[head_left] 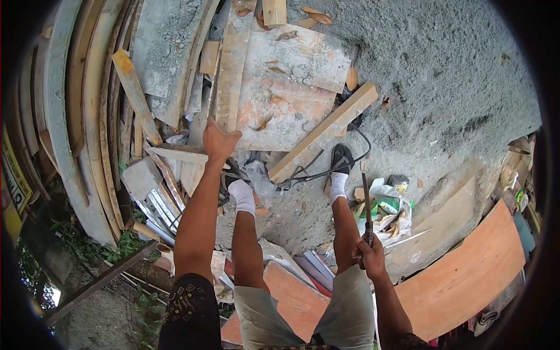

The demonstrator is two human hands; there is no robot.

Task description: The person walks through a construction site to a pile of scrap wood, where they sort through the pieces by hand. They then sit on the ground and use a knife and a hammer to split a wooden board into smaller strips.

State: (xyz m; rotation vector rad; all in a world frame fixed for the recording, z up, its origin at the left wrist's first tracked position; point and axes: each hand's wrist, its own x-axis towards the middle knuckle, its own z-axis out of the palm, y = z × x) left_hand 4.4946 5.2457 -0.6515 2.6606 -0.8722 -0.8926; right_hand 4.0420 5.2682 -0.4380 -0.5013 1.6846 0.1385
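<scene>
Jutting from right grip (371, 255): slim tool (367, 201).

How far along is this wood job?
Perhaps done: long wooden planks lined up at left. In hand: the left hand is at a weathered wooden board; the right hand grips a long dark tool. Seemingly remaining: pale squared timber slanting by the feet.

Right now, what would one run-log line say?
left hand: gripping wooden strip | right hand: holding long thin tool | between shoes: clear plastic, end of wooden beam
</scene>
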